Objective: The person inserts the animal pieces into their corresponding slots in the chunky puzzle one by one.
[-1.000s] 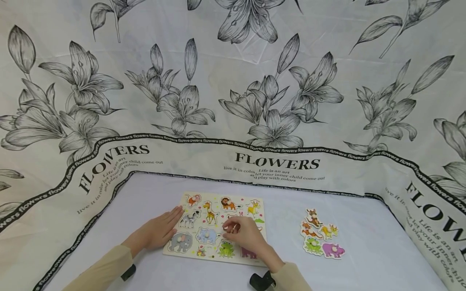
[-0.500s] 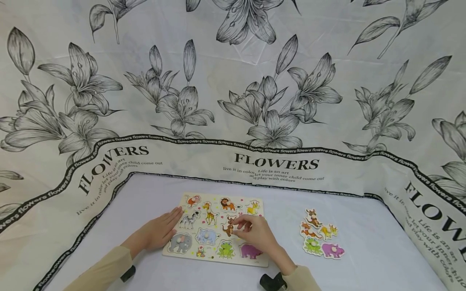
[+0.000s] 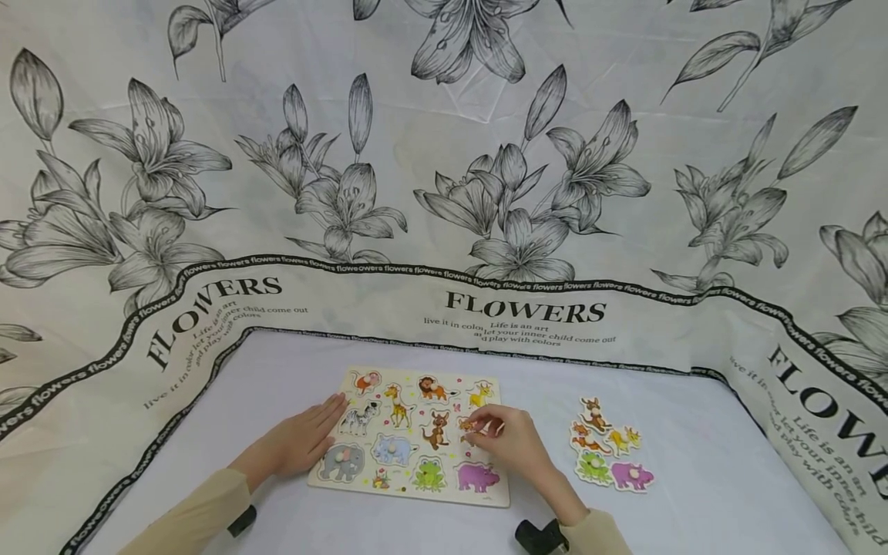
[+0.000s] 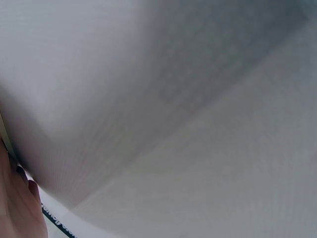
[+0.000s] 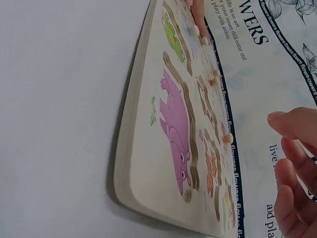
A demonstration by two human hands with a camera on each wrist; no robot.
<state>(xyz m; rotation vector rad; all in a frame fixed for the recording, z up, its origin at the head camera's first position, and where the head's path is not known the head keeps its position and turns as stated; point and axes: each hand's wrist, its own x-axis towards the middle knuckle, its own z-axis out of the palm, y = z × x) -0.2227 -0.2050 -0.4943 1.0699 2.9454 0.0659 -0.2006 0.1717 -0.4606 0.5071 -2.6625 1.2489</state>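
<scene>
A wooden animal puzzle board (image 3: 405,470) lies on the white cloth in the head view. My left hand (image 3: 301,439) rests along its left edge, fingers straight. My right hand (image 3: 509,443) hovers at the board's right side, thumb and forefinger curved over the fox picture (image 3: 466,428). In the right wrist view the right hand (image 5: 297,168) shows thumb and fingers apart, nothing between them. The hippo picture (image 5: 176,124) lies in a recess there. Beside the board are loose pieces: kangaroo (image 3: 594,414), fox (image 3: 590,438), goat (image 3: 623,440), frog (image 3: 594,468) and hippo (image 3: 632,476).
Knobbed pieces, such as the elephant (image 3: 341,464) and the rhino (image 3: 392,449), sit in the board's left part. A flower-printed cloth (image 3: 513,169) rises behind the table, with a black lettered border. The left wrist view shows mostly blurred white cloth.
My right hand has moved right, from over the kangaroo picture to the fox picture, uncovering the kangaroo and hippo pictures. The left hand and the loose pieces have stayed put.
</scene>
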